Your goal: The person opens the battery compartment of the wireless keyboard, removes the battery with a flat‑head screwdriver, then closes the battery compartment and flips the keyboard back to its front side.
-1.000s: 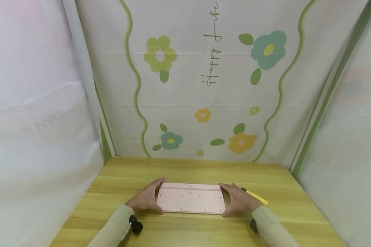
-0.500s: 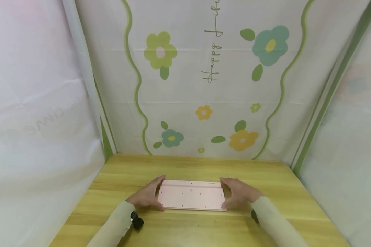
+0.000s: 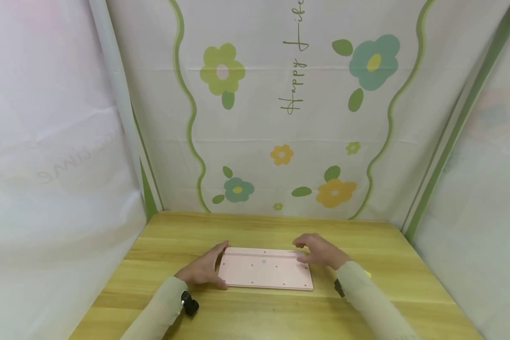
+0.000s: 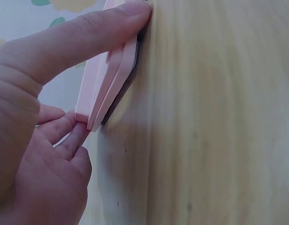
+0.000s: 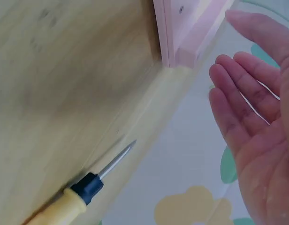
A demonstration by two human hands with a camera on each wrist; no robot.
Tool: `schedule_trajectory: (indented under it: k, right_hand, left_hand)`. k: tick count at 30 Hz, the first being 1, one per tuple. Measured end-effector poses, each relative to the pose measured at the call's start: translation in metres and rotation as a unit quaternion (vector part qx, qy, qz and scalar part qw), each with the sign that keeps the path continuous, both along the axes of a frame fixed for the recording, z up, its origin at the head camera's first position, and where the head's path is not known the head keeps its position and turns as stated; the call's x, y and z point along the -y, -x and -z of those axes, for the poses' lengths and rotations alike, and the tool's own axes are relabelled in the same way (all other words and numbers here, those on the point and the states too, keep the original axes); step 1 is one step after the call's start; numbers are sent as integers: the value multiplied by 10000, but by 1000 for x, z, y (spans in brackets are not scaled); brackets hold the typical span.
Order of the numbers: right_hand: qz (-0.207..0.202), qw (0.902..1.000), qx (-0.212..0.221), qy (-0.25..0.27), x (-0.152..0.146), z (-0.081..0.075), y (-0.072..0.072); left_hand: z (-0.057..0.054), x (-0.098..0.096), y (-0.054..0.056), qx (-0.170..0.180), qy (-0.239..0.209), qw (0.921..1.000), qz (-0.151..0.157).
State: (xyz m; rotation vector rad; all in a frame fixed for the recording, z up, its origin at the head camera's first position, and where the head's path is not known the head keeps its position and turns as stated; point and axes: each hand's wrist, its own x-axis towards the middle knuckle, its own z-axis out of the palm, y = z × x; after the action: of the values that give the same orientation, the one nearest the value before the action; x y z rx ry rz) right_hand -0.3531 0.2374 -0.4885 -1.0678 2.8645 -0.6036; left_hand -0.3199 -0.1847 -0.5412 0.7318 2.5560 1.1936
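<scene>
Pale yellow wood-grain tabletop [image 3: 259,316] spreads before me, enclosed by hanging cloth. Near its centre lies a flat pink rectangular panel [image 3: 261,274] dotted with small dark screws, its long edges running from 9 to 3 o'clock, with a raised strip along the 12 o'clock side. From the left wrist, a dark underside shows below the pink edge; I cannot tell whether all of it touches the wood. At the panel's 9 o'clock end, my left hand [image 3: 201,271] grips it, thumb at the near corner and fingers at the far one. Toward 2 o'clock, my right hand [image 3: 321,250] is poised by the other end, thumb and fingers apart, just off the pink surface. Farther out at 3 o'clock, a tool with a yellow handle, black collar and pointed metal shank [image 5: 87,188] rests on the wood, mostly hidden behind my pale right sleeve [image 3: 367,295] in the head view. At 12 o'clock rises a white cloth backdrop [image 3: 246,127] printed with green, blue and orange flowers and "Happy Life".
</scene>
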Motion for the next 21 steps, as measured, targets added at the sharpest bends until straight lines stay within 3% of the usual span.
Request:
schedule_trajectory:
  k: [7,14,21]
  right_hand:
    - [-297,9989,-270,234,8,11,8]
    - [-70,9995,-165,258,9,19,10]
    - [135,9998,116,30,17,12,14]
  left_hand:
    - [-1,-1,-2,-58,40,10000,35]
    - [4,1,-1,-84,35,9999,96]
    - [3,2,0,-49,60,9999,101]
